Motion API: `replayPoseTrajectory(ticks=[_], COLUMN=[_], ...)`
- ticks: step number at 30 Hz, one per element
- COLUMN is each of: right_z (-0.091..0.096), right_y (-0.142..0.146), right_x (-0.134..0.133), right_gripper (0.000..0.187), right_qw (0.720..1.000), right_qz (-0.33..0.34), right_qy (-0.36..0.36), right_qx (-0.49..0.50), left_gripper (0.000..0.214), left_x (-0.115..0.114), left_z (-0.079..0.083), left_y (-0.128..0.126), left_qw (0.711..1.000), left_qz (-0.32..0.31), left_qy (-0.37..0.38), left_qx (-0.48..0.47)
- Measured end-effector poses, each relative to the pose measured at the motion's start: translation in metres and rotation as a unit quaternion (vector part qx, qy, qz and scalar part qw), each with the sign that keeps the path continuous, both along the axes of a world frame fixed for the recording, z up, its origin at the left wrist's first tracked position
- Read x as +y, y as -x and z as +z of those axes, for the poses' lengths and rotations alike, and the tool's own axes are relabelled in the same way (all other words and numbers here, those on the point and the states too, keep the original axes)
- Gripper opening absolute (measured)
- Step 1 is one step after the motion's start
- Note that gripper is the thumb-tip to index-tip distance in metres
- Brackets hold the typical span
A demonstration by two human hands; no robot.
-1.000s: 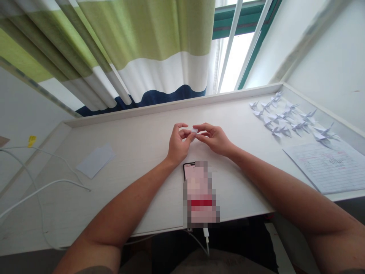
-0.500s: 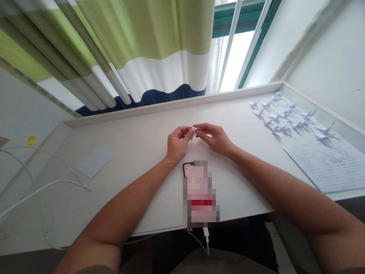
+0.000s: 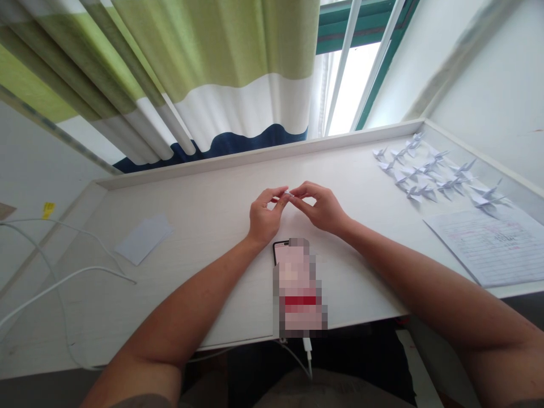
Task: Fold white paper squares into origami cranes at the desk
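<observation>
A small folded piece of white paper [image 3: 288, 193] is pinched between the fingertips of both hands, just above the desk. My left hand [image 3: 267, 212] grips it from the left with thumb and fingers; most of the paper is hidden by them. From the right, my right hand [image 3: 319, 207] closes its thumb and index finger on the paper's edge. Below the hands lies a phone [image 3: 297, 283] with a blurred screen. Several folded paper cranes [image 3: 425, 170] stand in a group at the far right of the desk.
A small stack of white paper sheets [image 3: 144, 238] lies at the left. At the right rests a lined, written page [image 3: 497, 246]. White cables [image 3: 76, 275] cross the desk's left side, and a charging cable [image 3: 307, 347] runs from the phone. A raised rim [image 3: 255, 156] borders the desk [image 3: 204, 226].
My right hand's thumb and index finger have come together on the paper, and less of it shows now. My left hand keeps its hold in nearly the same place.
</observation>
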State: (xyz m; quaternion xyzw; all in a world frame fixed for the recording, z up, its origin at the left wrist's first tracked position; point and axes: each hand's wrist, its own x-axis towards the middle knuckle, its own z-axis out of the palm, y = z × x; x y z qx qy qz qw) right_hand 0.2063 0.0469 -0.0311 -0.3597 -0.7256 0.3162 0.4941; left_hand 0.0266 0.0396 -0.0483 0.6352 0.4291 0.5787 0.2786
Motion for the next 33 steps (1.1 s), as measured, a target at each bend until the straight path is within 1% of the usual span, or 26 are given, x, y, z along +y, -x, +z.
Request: replayPoseTrajectory(ticks=[2,5,7,9,13,16,20,23,25,28,33], right_z=[-0.0004,-0.0016,-0.0019,-0.0017,-0.0006,0.0001,0.0024,0.0049,0.0062,0.0070,0.0081], right_y=[-0.0021,-0.0037,-0.0030,-0.0012,0.0018,0.0011,-0.0014,-0.0020,-0.0017,-0.0017,-0.0043], right_x=[0.0012,0.0031,0.0028,0.0010,-0.0032,-0.0035,-0.0017,-0.0019,-0.0027,-0.0036,-0.0025], right_gripper=[0.033,0.035,0.035,0.035,0.035,0.037,0.041,0.041,0.041,0.040,0.034], right_qw=[1.000,0.999,1.000,0.999,0.999,0.998,0.997,0.996,0.996,0.996,0.998], right_qz=[-0.004,-0.005,-0.010,-0.019,-0.025,-0.023,-0.017,0.002,0.014,0.019,-0.010], right_qy=[-0.017,-0.010,0.004,0.022,0.047,0.052,0.075,0.082,0.079,0.071,0.063], right_qx=[-0.023,-0.033,-0.029,-0.022,-0.012,-0.003,0.012,0.020,0.031,0.042,0.010], left_gripper=[0.023,0.024,0.024,0.024,0.022,0.021,0.029,0.037,0.039,0.038,0.036], left_x=[0.0007,0.0022,0.0037,0.0054,0.0065,0.0053,0.0046,0.0046,0.0041,0.0025,0.0022], left_z=[-0.0001,-0.0004,-0.0009,-0.0015,-0.0010,0.0001,0.0001,0.0011,0.0031,0.0065,0.0065], left_y=[0.0021,0.0046,0.0058,0.0067,0.0063,0.0035,-0.0012,-0.0028,-0.0028,-0.0024,-0.0027], left_qw=[0.999,0.995,0.993,0.994,0.996,0.999,0.996,0.983,0.975,0.970,0.975], left_qz=[-0.014,-0.014,-0.002,0.007,0.001,-0.009,-0.039,-0.078,-0.096,-0.110,-0.109], left_qy=[-0.008,-0.020,-0.028,-0.031,-0.025,-0.007,0.059,0.110,0.126,0.134,0.131], left_qx=[0.039,0.094,0.111,0.109,0.083,0.039,-0.057,-0.127,-0.157,-0.171,-0.144])
